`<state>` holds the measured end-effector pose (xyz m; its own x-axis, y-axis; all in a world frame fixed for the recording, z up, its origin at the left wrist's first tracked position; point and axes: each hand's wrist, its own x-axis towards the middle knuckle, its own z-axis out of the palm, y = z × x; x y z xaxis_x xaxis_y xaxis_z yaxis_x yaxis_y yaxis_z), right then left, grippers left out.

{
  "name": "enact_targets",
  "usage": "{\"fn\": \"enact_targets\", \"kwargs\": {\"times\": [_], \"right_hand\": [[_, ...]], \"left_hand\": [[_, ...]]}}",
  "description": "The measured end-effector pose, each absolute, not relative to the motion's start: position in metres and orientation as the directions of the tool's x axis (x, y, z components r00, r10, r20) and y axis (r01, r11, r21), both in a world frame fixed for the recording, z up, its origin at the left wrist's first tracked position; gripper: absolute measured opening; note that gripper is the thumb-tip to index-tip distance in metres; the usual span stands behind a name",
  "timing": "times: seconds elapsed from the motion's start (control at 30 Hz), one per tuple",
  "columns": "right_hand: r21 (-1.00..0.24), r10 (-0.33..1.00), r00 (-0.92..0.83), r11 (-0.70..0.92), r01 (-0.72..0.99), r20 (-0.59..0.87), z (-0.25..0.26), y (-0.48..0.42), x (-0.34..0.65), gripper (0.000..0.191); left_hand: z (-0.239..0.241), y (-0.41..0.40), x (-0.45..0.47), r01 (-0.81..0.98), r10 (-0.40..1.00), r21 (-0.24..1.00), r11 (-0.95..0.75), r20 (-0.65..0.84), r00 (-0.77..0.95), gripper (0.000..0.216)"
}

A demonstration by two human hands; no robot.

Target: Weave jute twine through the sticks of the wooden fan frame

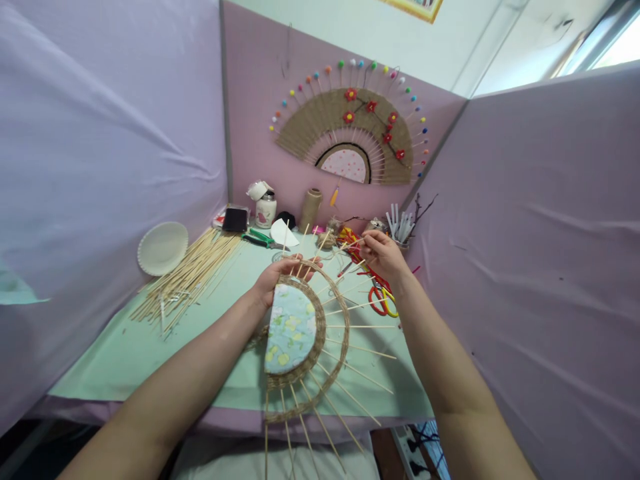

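Observation:
A half-round fan frame stands tilted over the table, its thin bamboo sticks fanning out to the right and downward. Twine is woven through the sticks in an inner band and a narrower outer arc. Light-blue cloth with a yellow-green print covers its centre. My left hand grips the frame at its upper end, fingers partly behind the sticks. Beyond the frame's upper right, my right hand is closed in a pinch on a thin tan strand, which looks like twine; its exact run among the stick tips is unclear.
Loose bamboo sticks and a white plate lie at left. Green-handled pliers, a twine spool and a jar are behind. Scissors lie at right. A finished fan hangs on the back panel.

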<state>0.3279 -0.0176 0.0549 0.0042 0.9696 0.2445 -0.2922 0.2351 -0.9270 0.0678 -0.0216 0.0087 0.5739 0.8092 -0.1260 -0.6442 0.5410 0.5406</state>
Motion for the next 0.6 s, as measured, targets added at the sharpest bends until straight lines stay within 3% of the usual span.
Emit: {"fn": "enact_targets", "kwargs": {"times": [0.33, 0.6], "right_hand": [[-0.987, 0.998, -0.064, 0.018, -0.161, 0.028, 0.008, -0.053, 0.348, 0.033], [-0.982, 0.945, -0.288, -0.180, -0.058, -0.157, -0.015, -0.079, 0.344, 0.035]], "left_hand": [[0.004, -0.017, 0.058, -0.682, 0.773, 0.476, 0.555, 0.007, 0.634, 0.011], [0.007, -0.021, 0.054, -0.703, 0.745, 0.496, 0.510, 0.154, 0.649, 0.060]]}}
